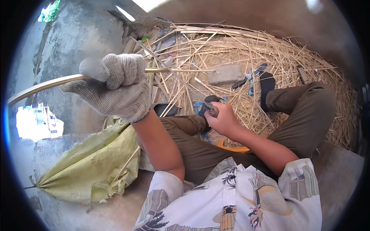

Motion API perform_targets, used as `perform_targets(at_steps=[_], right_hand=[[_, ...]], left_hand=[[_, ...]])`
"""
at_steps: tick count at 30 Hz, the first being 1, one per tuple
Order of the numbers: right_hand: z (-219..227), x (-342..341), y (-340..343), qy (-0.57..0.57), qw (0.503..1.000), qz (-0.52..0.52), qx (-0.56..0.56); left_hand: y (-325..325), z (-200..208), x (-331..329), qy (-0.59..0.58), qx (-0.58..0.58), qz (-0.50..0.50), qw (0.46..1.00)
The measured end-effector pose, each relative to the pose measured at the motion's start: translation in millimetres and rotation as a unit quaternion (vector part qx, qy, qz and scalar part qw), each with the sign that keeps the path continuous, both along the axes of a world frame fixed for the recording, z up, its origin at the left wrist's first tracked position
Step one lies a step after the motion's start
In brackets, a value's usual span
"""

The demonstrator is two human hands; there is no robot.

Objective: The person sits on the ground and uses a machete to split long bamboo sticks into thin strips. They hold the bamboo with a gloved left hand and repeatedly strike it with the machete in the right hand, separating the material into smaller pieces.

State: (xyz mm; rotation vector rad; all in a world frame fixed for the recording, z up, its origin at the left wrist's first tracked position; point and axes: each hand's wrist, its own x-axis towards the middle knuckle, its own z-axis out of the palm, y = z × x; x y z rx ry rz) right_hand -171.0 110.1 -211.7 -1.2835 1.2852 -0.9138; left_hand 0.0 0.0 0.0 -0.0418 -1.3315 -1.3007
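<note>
Raised on the left side, well above the lap: left hand (119, 82) in a knitted glove, fingers folded tight around a long pale strip (46, 86), with lengths apparently jutting from both sides of the fist. Probably gloved against splintery edges, and held high to keep so long a piece clear of the legs. Lower and nearer the middle, bare right hand (224, 121), curled closed around the handle of a short-bladed tool (211, 110); tip toward the far left, apart from the strip. Cutting edge too small to make out.

On either side of the right hand, bent trousered legs (312, 106), seemingly spread to leave working space between. Beyond, on the ground, a flat block (225, 74) amid a broad litter of straw-like slivers (296, 73), reaching to the far right.

For moving, open air between the two hands and over the far litter. Tighter on the left, with a grey wall (73, 42) past the curved end of the strip; cannot tell whether touching. Near left, below the glove, a crumpled yellow-green sack (88, 165), ragged-edged, low enough to leave room under the raised forearm.
</note>
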Motion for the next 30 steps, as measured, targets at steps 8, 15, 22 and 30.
perform_targets(at_steps=[8, 15, 22, 30], right_hand=[[-11, 15, -16, 0.031, 0.999, -0.030, -0.009], [-12, -2, -4, 0.050, 0.999, -0.007, 0.019], [3, -3, -10, 0.085, 0.996, -0.014, 0.011], [-20, -13, -18, 0.145, 0.982, -0.028, 0.115]], left_hand=[[-9, 8, 22, -0.011, -0.017, 0.049, 0.999], [0, -3, -10, 0.029, 0.016, 0.073, 0.997], [-5, -7, 0, 0.030, 0.015, 0.092, 0.995], [-7, -6, -6, 0.020, 0.014, 0.082, 0.996]])
